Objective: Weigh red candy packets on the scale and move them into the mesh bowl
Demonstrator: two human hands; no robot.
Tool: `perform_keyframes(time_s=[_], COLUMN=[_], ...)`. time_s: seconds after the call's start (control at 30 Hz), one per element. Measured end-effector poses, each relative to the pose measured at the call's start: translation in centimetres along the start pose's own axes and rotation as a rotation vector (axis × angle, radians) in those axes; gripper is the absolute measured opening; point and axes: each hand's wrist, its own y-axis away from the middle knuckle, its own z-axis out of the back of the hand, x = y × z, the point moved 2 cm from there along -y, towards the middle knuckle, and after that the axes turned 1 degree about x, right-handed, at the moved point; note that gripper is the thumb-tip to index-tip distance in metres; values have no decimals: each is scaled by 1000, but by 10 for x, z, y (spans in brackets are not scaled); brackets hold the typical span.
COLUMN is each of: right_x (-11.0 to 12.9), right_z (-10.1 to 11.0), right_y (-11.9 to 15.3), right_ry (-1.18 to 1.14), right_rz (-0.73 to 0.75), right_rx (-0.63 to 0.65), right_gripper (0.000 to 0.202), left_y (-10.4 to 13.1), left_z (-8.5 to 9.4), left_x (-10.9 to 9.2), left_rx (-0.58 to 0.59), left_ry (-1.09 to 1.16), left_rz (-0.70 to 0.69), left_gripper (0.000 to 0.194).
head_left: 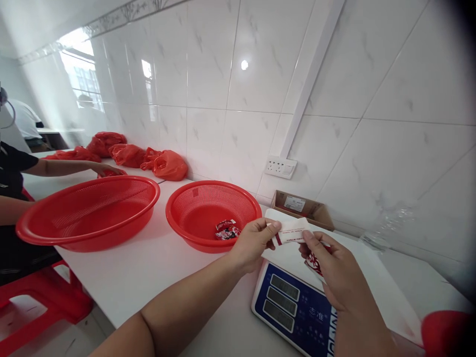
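A small white packet (292,232) with red print is stretched between my two hands above the scale. My left hand (256,239) pinches its left end. My right hand (327,260) grips the other end between thumb and fingers, and a red-and-white wrapped packet (314,264) shows beneath those fingers. Under my hands is a digital scale (293,307) with a blue panel and a white platform. Left of my left hand, a round red colander (186,233) holds a few red, white and black wrapped packets (227,231).
A larger red basket (89,238) stands at the left, beside a co-worker's arm (67,167). Red plastic bags (169,164) line the wall. An open cardboard box (316,210) sits behind the scale, clear plastic (388,228) to its right. A red stool (40,317) is at lower left.
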Motion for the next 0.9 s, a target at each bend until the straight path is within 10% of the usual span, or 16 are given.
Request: perform_keyframes(time_s=[0.17, 0.9], right_x=[2, -8], right_z=[-4, -3], right_y=[4, -2], right_ry=[112, 66], right_rz=[-80, -131], right_rx=[208, 137], right_gripper=[43, 43], left_y=[-5, -6], left_z=[8, 8], left_x=[-3, 2], left_rx=[-59, -25], left_ry=[14, -105], left_rz=[-28, -76], left_gripper=[42, 43])
